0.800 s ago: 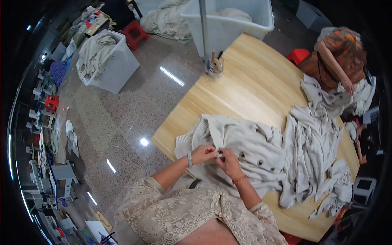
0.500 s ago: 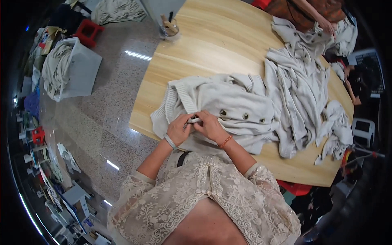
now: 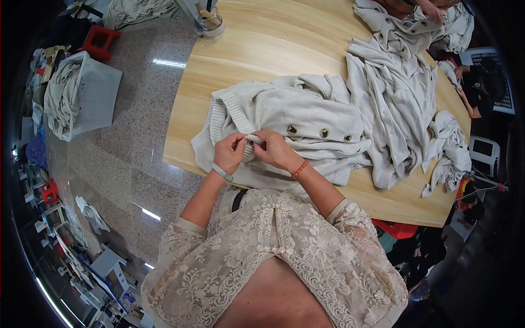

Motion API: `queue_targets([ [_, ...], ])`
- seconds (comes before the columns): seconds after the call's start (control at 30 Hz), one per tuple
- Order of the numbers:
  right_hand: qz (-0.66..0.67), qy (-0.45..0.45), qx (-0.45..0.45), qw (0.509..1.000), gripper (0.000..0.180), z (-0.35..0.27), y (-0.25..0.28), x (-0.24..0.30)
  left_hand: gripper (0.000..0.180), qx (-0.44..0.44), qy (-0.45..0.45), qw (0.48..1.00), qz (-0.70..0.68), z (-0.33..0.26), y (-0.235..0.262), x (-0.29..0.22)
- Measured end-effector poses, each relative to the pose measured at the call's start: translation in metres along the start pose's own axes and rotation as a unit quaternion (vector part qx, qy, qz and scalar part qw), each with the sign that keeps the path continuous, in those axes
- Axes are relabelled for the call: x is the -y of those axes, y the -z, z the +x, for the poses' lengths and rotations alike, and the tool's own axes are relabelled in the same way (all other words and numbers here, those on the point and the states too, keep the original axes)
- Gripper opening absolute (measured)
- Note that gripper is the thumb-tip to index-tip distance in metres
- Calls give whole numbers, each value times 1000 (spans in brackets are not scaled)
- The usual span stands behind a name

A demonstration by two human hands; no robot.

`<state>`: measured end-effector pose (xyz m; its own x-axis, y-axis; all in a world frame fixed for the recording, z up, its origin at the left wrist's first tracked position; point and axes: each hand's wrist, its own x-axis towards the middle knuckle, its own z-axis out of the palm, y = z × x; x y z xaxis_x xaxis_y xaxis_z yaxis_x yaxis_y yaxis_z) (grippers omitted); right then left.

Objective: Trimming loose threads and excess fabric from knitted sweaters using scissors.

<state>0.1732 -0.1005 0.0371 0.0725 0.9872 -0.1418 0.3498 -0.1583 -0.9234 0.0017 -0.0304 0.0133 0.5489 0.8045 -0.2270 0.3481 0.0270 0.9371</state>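
Note:
A cream knitted cardigan (image 3: pixel 306 112) with ribbed trim and several large dark buttons (image 3: pixel 324 133) lies spread at the near edge of the table. At its lower left corner, my left hand (image 3: pixel 229 151) pinches the ribbed front edge between thumb and fingers. Close beside it my right hand (image 3: pixel 274 150) grips the same edge, bent up between both hands. A small dark spot shows there, too small to tell whether it is a button or a hole.
More cream knitwear (image 3: pixel 391 104) lies heaped on the wooden table (image 3: pixel 262 41) to the right. Co-workers' hands (image 3: pixel 435 12) handle garments at the far right. A clear cup of tools (image 3: pixel 211 26) stands at the far left edge. On the floor sits a white bin (image 3: pixel 98 98) of garments.
The whole view has shifted, so the table sits higher in the picture. My fingers have moved slightly apart along the cardigan's edge, showing more of it between them.

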Motion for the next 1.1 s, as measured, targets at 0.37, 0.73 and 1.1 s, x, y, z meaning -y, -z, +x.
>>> queue_targets([
  [0.37,-38,41,-61,997,25,-4,-14,-7,11,35,27,996,-81,7,9,9],
  [0.73,16,-125,9,992,17,-24,3,-9,13,9,71,994,-79,16,34,29],
  [1.1,-118,53,-142,981,18,-39,0,-2,29,177,-228,890,353,24,-19,-15],
])
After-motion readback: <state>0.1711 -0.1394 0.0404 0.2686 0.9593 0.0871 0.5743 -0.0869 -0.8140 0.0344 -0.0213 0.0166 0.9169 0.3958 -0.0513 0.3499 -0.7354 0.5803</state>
